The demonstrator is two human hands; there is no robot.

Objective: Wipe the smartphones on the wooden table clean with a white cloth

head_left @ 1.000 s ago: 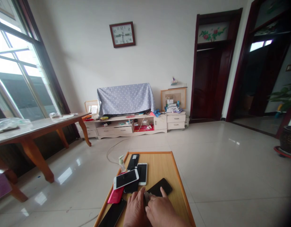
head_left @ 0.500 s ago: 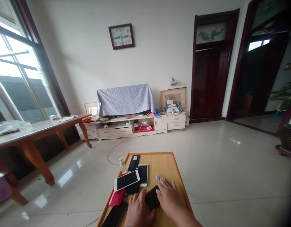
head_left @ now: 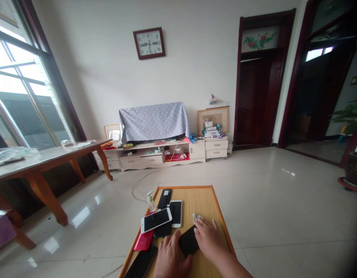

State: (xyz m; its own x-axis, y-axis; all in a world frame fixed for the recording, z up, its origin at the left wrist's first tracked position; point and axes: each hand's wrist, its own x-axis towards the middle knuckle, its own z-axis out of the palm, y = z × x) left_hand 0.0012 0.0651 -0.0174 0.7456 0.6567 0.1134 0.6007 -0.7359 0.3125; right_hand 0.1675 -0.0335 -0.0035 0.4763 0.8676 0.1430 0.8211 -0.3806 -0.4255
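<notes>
A black phone (head_left: pixel 188 241) lies screen up on the small wooden table (head_left: pixel 196 197). My left hand (head_left: pixel 170 258) grips it at its left side, thumb near the lower edge and fingers at the upper left. Over the phone's right end rests my right hand (head_left: pixel 208 234), its fingers closed on a crumpled white cloth or tissue (head_left: pixel 196 216). The right hand hides that end of the phone and most of the cloth.
Left of my hands lie a white phone (head_left: pixel 157 220) atop other phones, a red phone (head_left: pixel 144 241), another white phone (head_left: pixel 176 214) and black phones (head_left: pixel 141 263). A pump bottle (head_left: pixel 150 201) stands by the left rim. Beyond are a low cabinet (head_left: pixel 140 160) and a dining table (head_left: pixel 51 154).
My right hand, with the white cloth, has slid slightly to the right, uncovering more of the black screen. My left hand stays about where it was.
</notes>
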